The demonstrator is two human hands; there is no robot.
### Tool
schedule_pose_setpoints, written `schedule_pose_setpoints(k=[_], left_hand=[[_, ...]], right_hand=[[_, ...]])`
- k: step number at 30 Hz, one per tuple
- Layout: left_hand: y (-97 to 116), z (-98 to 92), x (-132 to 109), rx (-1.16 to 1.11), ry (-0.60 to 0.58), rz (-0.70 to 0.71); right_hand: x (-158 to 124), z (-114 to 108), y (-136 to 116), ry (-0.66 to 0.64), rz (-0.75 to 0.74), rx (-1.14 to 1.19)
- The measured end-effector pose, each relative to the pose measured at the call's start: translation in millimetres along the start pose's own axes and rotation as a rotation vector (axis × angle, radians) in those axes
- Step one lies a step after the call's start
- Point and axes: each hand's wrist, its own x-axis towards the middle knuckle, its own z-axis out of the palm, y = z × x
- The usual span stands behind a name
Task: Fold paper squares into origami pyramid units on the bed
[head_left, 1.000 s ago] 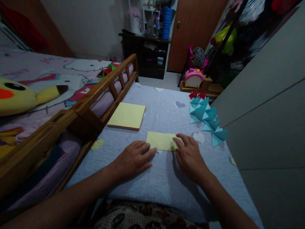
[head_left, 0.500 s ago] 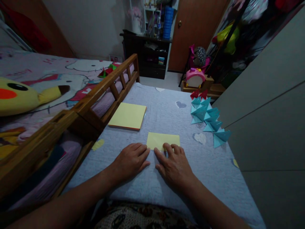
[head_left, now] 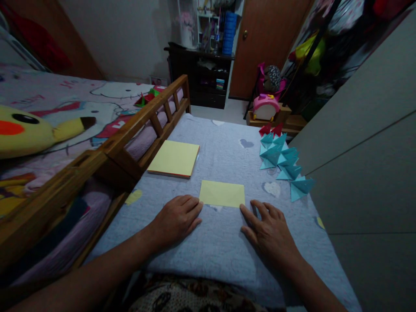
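**Yellow paper rectangle flat and plain, teal folded pieces already pointed**

Taking the rectangle as the dial's centre, the wooden bed rail borders the heart-print cloth around 10 o'clock. Also at 10, nearer, sits a stack of square paper, its yellow top sheet flat. At 8, the left hand has fingers together, tips at the near-left corner, gripping nothing. The rectangle looks like a square folded once; beside the teal pieces' points and flaps, most creasing seems undone. At 4, the right hand spreads its fingers, forefinger at the near-right corner, holding nothing. Teal and red folded pieces crowd the right edge at 2, restricting movement there; room is widest toward 12.
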Motion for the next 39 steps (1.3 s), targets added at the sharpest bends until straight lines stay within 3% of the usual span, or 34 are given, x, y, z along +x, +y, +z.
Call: schedule_pose_setpoints(k=[10, 15, 22, 30, 39], left_hand=[[-2.5, -1.4, -2.0, -0.002, 0.035, 0.027], [-3.3, -2.4, 7.3, -0.066, 0.001, -0.018], [3.4, 12.7, 44.3, -0.157, -0.006, -0.097], [3.4, 29.2, 48.4, -0.229, 0.012, -0.130], [3.3, 30.3, 50.7, -0.254, 0.095, -0.088]], right_hand=[[-8.8, -3.5, 17.9, 0.012, 0.008, 0.012], [21.2, -9.5, 20.4, -0.024, 0.106, 0.218], [71.9, 14.0, 22.3, -0.002, 0.267, 0.404], [74.2, 18.9, 17.3, 0.094, 0.267, 0.721], [73.8, 22.1, 11.7, 0.161, 0.238, 0.551]])
